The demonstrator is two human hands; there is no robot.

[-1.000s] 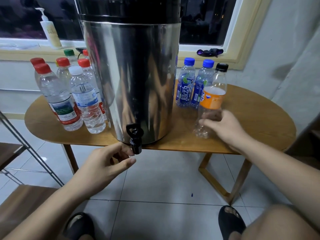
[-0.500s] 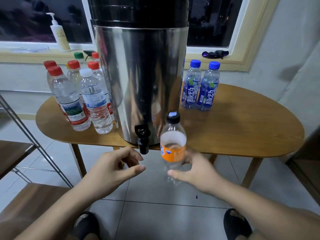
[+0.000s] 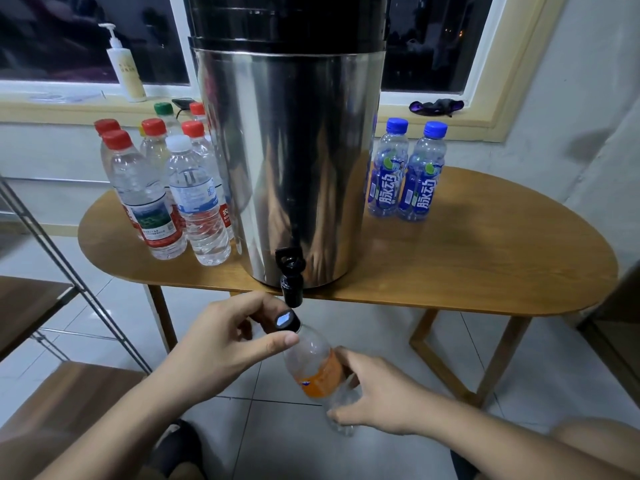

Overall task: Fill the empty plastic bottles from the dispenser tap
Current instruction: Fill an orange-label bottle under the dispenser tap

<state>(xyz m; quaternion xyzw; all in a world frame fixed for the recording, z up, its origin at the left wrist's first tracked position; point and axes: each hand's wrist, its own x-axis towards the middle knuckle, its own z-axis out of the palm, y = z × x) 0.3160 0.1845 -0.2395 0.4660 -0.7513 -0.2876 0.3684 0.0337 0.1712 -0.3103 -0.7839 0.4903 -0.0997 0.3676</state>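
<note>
A tall steel dispenser (image 3: 294,161) stands on the wooden table (image 3: 485,258), its black tap (image 3: 291,277) overhanging the front edge. Below the tap I hold a clear bottle with an orange label (image 3: 318,368), tilted, its black cap (image 3: 286,321) on. My right hand (image 3: 374,393) grips the bottle's lower body. My left hand (image 3: 232,337) has thumb and fingers around the cap. Two blue-capped bottles (image 3: 403,171) stand right of the dispenser. Several clear bottles with red, white and green caps (image 3: 166,188) stand to its left.
A pump bottle (image 3: 123,67) and a dark cloth (image 3: 436,107) sit on the window sill behind. A metal-framed wooden shelf (image 3: 41,306) stands at the left. Tiled floor lies below, with my feet in dark sandals (image 3: 180,452) at the bottom.
My right hand lifted the orange-label bottle off the table and brought it down under the tap, tilting it. My left hand moved right onto its cap.
</note>
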